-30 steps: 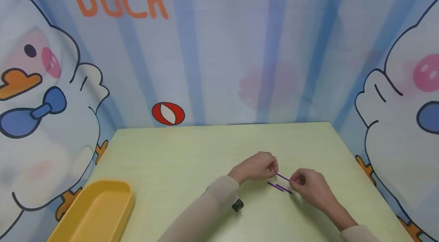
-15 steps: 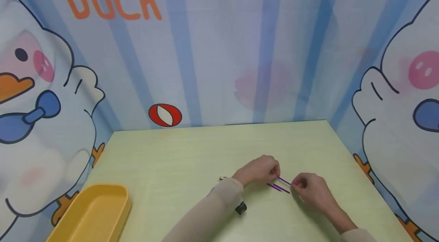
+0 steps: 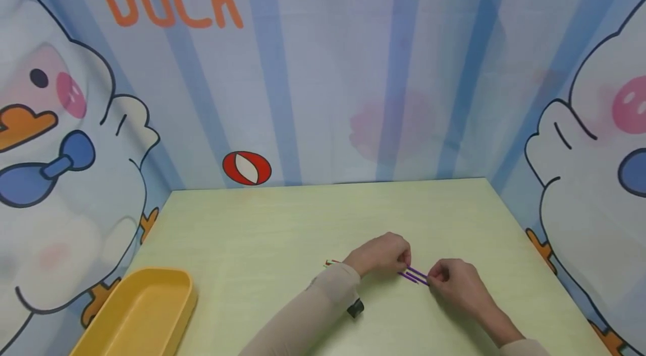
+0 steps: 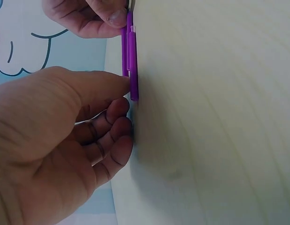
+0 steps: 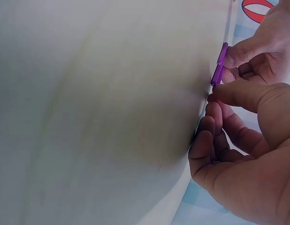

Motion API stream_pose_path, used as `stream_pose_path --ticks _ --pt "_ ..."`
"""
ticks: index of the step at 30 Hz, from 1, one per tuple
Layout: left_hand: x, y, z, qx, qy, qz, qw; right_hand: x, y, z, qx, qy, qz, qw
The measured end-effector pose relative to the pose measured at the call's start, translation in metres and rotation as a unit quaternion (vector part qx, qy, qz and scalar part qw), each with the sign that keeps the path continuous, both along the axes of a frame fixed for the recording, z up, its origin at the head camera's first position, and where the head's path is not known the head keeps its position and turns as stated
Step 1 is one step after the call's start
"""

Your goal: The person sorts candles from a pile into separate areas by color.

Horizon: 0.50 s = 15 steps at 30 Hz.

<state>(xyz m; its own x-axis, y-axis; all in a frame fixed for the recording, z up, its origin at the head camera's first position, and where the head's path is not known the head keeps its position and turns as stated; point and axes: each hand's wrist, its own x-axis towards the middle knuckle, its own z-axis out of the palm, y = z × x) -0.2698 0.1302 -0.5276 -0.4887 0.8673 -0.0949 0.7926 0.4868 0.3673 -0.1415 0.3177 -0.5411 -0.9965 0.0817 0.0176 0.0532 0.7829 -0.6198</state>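
Note:
My left hand (image 3: pixel 384 254) and right hand (image 3: pixel 461 286) pinch opposite ends of a thin purple stick (image 3: pixel 418 272) between thumb and fingers. It is low, right beside other purple sticks (image 3: pixel 407 277) that lie roughly parallel to it on the table. In the left wrist view the purple sticks (image 4: pixel 133 65) overlap, and the left thumb reaches them from below while the right hand (image 4: pixel 100 18) is at their far end. From the right wrist, the sticks (image 5: pixel 219 64) show between both hands' fingertips, and their inner ends are partly hidden by fingers.
Several small red, green and yellow pieces (image 3: pixel 330 262) lie behind the left sleeve, mostly covered by it. A yellow tray (image 3: pixel 188 303) stands at the table's front left. A striped curtain (image 3: pixel 323 92) with duck prints borders the pale table (image 3: pixel 262 232).
Both hands have come slightly toward the front with the purple stick, which is now closer alongside the lying sticks. The coloured pieces have come into sight behind the left sleeve.

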Motion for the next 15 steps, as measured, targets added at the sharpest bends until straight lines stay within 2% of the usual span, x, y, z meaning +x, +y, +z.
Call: stream_pose_path --ticks 7,15 --pt "0.0004 -0.0034 0.0036 -0.006 -0.003 -0.008 0.9999 0.0019 -0.0023 -0.0001 -0.002 -0.008 0.005 1.0" --pt "0.0011 -0.0054 0.0068 -0.002 -0.013 -0.009 0.9999 0.0022 -0.0034 -0.0002 0.005 0.011 0.02 0.9997"
